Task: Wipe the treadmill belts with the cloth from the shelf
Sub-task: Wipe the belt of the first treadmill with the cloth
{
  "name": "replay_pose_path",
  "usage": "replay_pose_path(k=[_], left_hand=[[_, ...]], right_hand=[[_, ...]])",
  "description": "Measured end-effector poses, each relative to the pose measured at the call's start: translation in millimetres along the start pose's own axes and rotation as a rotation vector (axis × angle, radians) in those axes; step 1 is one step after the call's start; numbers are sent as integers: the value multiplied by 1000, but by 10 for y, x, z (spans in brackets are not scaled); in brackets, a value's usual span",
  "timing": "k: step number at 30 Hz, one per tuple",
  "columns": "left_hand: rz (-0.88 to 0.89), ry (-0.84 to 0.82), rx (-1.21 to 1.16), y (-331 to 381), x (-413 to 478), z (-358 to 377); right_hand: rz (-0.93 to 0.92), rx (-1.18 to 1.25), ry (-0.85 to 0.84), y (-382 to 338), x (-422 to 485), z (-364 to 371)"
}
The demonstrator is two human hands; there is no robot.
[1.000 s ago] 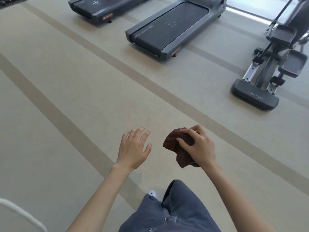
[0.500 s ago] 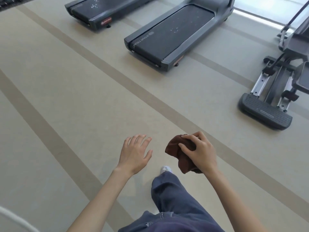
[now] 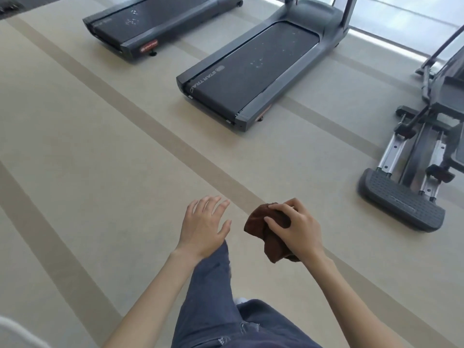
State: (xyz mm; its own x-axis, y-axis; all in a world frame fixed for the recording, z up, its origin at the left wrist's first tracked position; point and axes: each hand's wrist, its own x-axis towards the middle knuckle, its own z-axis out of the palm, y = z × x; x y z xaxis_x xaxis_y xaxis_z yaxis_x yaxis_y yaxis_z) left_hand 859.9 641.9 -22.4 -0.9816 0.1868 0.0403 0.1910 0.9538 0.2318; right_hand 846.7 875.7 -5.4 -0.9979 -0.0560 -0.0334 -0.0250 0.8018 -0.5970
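A bunched brown cloth (image 3: 261,229) hangs in my right hand (image 3: 297,228), which is closed around it at waist height. My left hand (image 3: 203,226) floats beside it, fingers spread, holding nothing. Ahead on the floor stands a grey treadmill with a dark belt (image 3: 253,66) speckled with pale spots. A second treadmill belt (image 3: 148,17), also spotted, lies farther left at the top of the view. Both hands are well short of either machine.
An elliptical trainer with a ribbed rear foot (image 3: 399,202) stands at the right. The beige floor (image 3: 88,146) carries darker diagonal stripes. My legs in blue jeans (image 3: 213,297) fill the bottom centre. A white curved edge (image 3: 15,330) shows at the bottom left.
The treadmills and the elliptical have drawn nearer and lower in the view as I step forward. My hands keep the same pose, the right one still gripping the cloth.
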Motion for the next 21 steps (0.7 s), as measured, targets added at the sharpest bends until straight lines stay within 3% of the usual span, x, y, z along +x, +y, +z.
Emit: replay_pose_path(k=[7, 14, 21], left_hand=[[25, -88, 13, -647, 1203, 42], [82, -23, 38, -1208, 2581, -306], [109, -43, 32, -1355, 3506, -176]], right_hand=[[82, -16, -21, -91, 1120, 164], [107, -3, 80, -420, 2473, 97], [108, 20, 108, -380, 3368, 106]])
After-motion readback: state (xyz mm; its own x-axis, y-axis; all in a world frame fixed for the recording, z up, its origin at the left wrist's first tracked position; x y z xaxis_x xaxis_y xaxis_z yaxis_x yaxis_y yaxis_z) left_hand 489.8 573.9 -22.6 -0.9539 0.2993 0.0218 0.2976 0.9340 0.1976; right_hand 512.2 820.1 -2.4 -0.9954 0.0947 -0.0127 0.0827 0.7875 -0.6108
